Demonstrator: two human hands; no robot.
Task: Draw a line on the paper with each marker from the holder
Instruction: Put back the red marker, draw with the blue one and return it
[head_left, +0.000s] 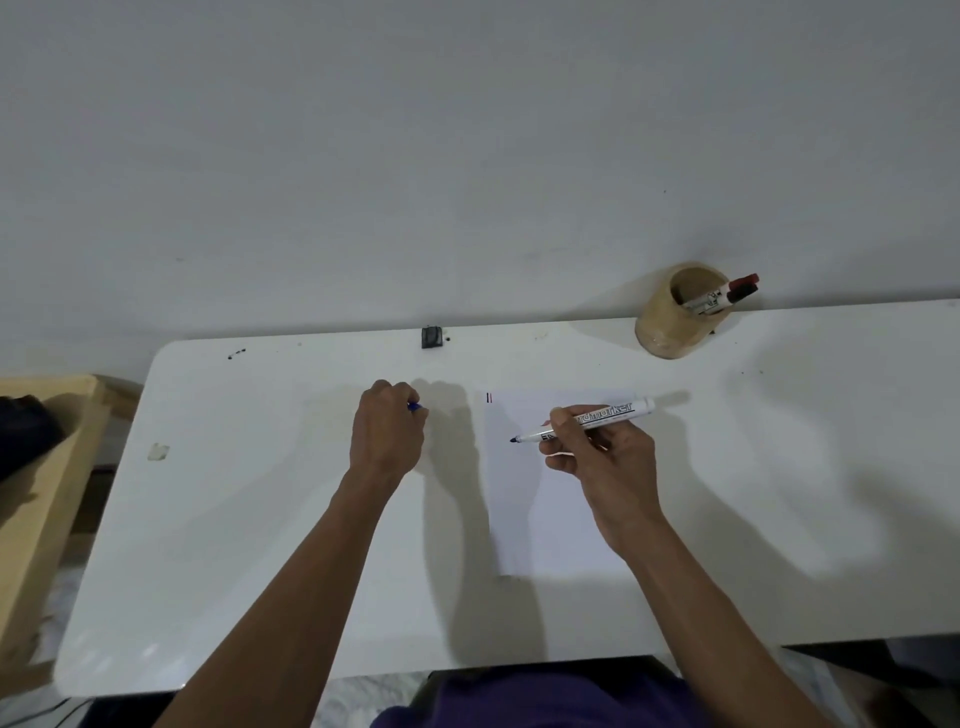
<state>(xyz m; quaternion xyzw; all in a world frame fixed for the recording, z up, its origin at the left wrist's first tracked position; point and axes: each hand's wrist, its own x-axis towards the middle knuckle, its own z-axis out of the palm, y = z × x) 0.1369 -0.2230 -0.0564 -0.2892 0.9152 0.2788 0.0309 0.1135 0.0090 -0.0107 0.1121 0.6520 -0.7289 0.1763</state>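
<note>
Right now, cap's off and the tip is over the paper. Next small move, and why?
Probably lower the right hand so the uncapped blue-tipped white marker touches the white paper sheet near the two short lines at its top-left corner. The tip seems to hover, and the left hand holds the blue cap.

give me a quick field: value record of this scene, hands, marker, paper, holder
right hand: holds the uncapped marker, tip over the paper's left part
left hand: closed around a small blue cap, off the paper
paper: flat on the white table, two short marks at its far left corner, one red, one dark
holder: far right by the wall, two capped markers lean in it
contact of tip with paper: cannot tell
</note>
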